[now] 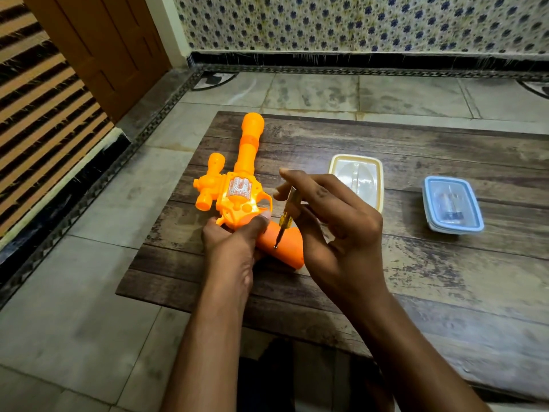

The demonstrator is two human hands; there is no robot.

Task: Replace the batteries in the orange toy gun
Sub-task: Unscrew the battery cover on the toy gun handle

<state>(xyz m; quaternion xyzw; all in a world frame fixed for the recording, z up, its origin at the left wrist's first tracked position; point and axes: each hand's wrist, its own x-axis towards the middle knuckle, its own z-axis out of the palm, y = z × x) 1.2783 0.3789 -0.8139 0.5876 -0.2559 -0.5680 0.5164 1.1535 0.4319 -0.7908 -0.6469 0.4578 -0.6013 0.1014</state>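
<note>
The orange toy gun (237,191) lies on its side on a dark wooden board (416,263), barrel pointing away from me, grip toward me. My left hand (234,236) clamps the gun at the trigger area, thumb on its body. My right hand (329,221) pinches a small yellow-handled screwdriver (283,218), held nearly upright. Its tip rests on a screw (275,247) in the side of the grip (285,245). No batteries are visible outside the containers.
A cream-rimmed plastic container (377,168) sits just beyond my right hand. A blue-lidded clear box (453,205) with small dark items inside stands farther right. The board lies on a tiled floor (89,278); a wooden door and a patterned wall stand behind.
</note>
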